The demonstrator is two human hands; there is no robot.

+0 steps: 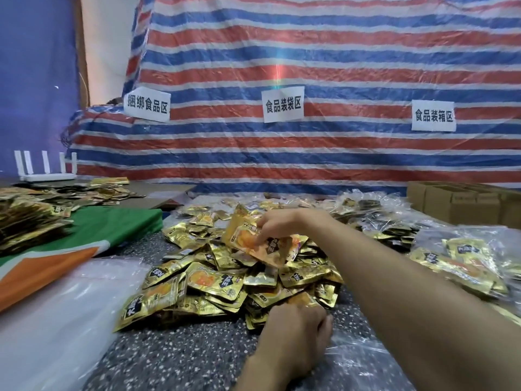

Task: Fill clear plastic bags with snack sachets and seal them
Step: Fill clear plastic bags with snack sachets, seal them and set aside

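Note:
A big heap of gold snack sachets lies on the speckled tabletop. My right hand reaches over the heap from the right. It grips a few orange-printed sachets and holds them just above the top of the heap. My left hand is at the near edge of the heap, fingers curled down onto sachets there; its fingertips are hidden. A crumpled clear plastic bag lies under my right forearm. Flat clear bags are stacked at the left.
Filled clear bags of sachets pile up at the right, with cardboard boxes behind them. A green and orange cloth and stacked sachets are at the left, near a white router. A striped tarp with paper labels hangs behind.

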